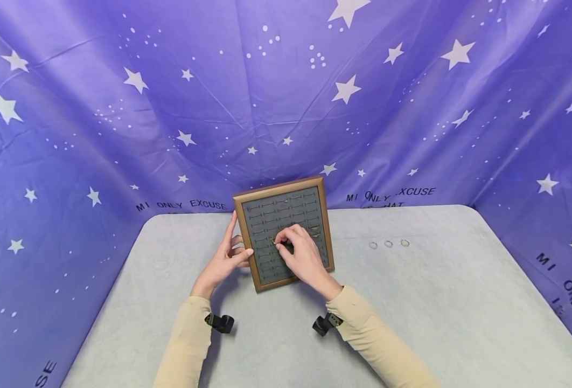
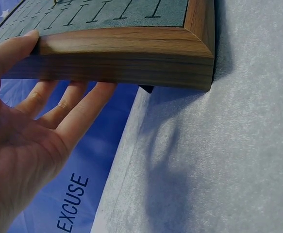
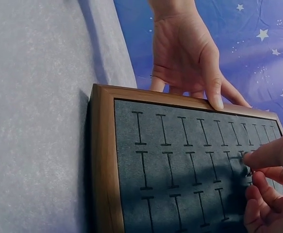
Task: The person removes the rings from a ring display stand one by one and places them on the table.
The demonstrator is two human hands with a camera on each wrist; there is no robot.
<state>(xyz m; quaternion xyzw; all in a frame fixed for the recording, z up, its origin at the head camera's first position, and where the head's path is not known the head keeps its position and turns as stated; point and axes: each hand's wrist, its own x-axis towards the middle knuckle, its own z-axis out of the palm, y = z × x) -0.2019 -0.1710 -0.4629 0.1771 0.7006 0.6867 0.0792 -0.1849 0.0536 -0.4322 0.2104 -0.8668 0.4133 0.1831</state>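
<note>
A wood-framed ring tray [image 1: 278, 188] with grey slotted velvet lies on the grey table, tilted slightly. My left hand [image 1: 232, 248] braces its left edge. The left wrist view shows the fingers [image 2: 78, 104] straight along the frame's [image 2: 131, 53] outer side and the thumb on its top rim. My right hand [image 1: 282, 244] is over the tray's middle, and its thumb and forefinger pinch a small gold ring at a slot. In the right wrist view those fingertips [image 3: 258, 158] press at a slot beside the frame [image 3: 100, 160], and the left hand [image 3: 185, 53] is behind.
Three loose rings [image 1: 388, 243] lie in a row on the table right of the tray. A few rings [image 1: 314, 231] sit in the tray's right slots. A purple star-printed cloth [image 1: 286, 108] hangs behind and at both sides. The table's edges curve at the back corners.
</note>
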